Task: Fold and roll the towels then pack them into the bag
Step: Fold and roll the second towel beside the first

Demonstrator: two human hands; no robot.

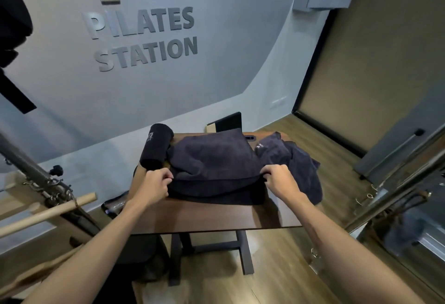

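A dark navy towel point(212, 159) lies spread on the brown table point(204, 214), its near edge turned over into a thick fold. My left hand point(155, 183) pinches the fold's left end and my right hand point(280, 179) pinches its right end. A rolled dark towel point(156, 147) lies at the table's far left corner. A crumpled dark towel point(296, 159) sits on the right side, hanging over the edge. A dark bag point(115, 205) shows partly below the table's left edge.
A black tablet or board point(228, 121) leans against the wall behind the table. Pilates equipment with a wooden bar point(48, 212) stands on the left, and a metal frame with hooks point(390, 195) on the right. Wooden floor surrounds the table.
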